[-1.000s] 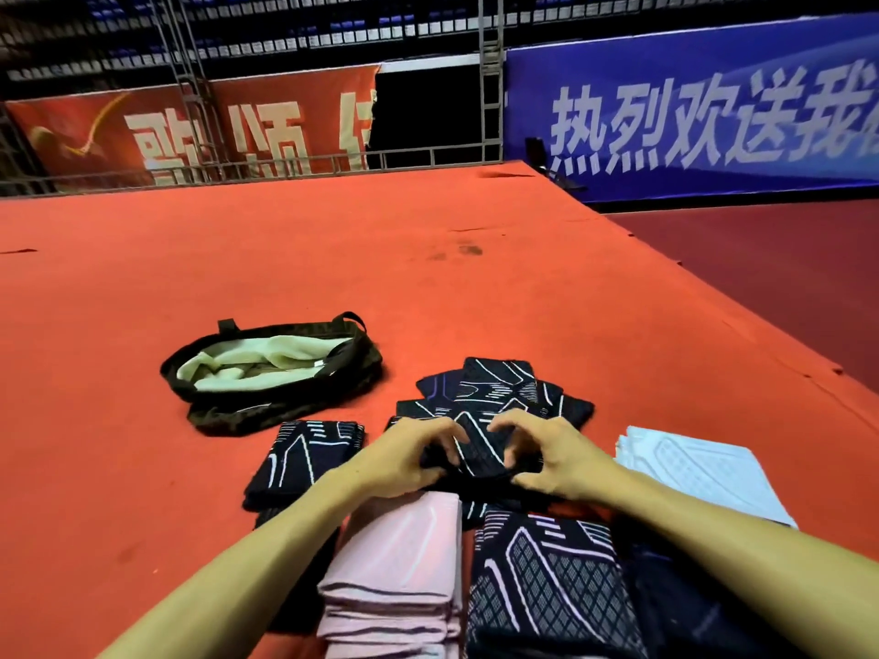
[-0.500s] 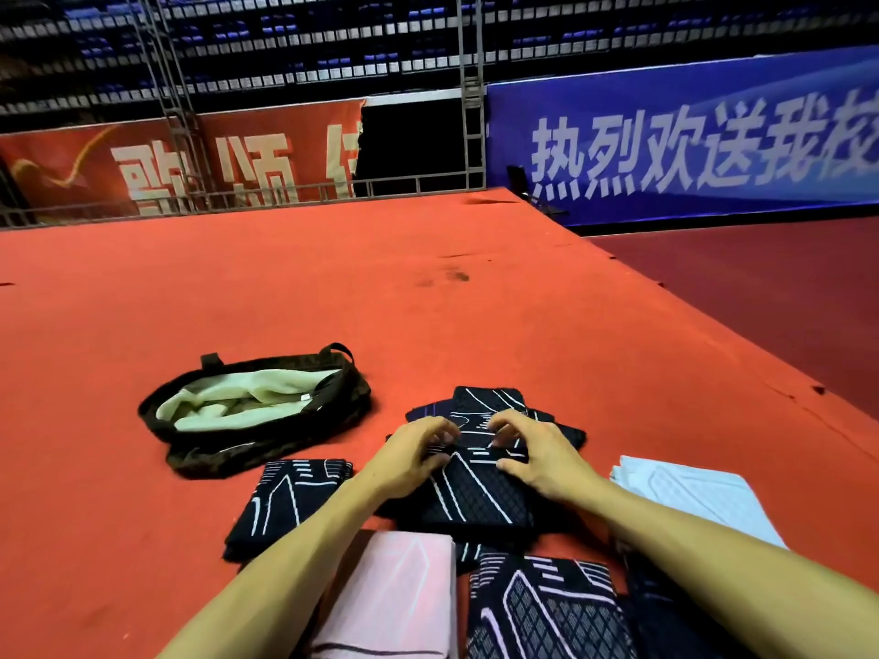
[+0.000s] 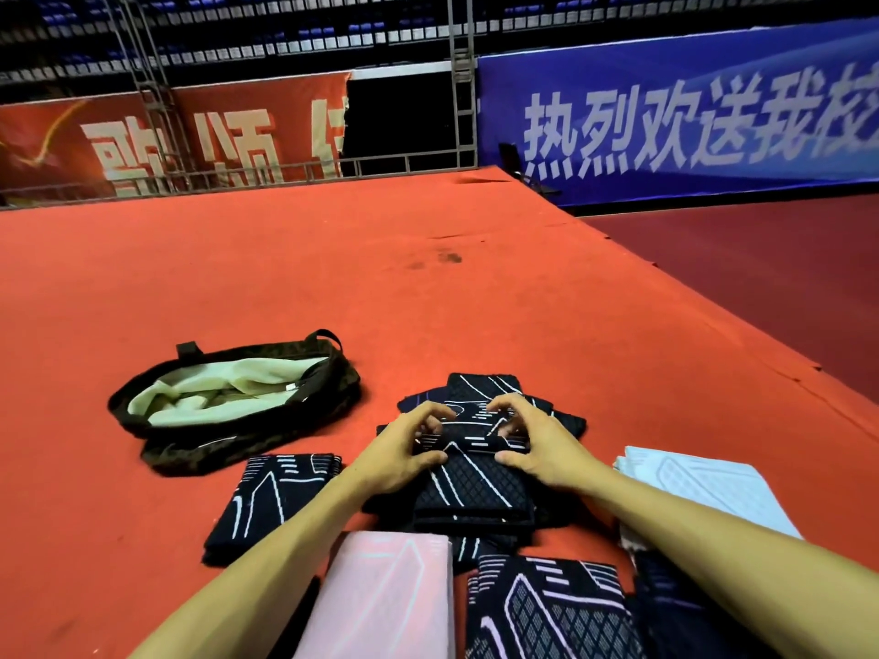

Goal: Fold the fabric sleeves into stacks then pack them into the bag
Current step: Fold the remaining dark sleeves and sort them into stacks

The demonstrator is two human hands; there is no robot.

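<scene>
Head view: a red carpeted platform [image 3: 285, 278] in an arena, banners behind, carries the work, and the open bag [image 3: 200, 456] lies at centre-left of the frame, apart from both hands. At centre the left hand [image 3: 404, 454] and right hand [image 3: 537, 444] pinch the raised fold of a dark patterned sleeve [image 3: 475, 487], with the fingers [image 3: 430, 416] curled over its far side and the thumbs against its near side. Judged step: folding, with packing not begun; the next move calls for pressing the fold flat and placing the sleeve on the dark stack [image 3: 271, 497].

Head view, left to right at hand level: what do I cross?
bag → left hand → black sleeve pinched by both hands → right hand → pale blue folded stack
</scene>
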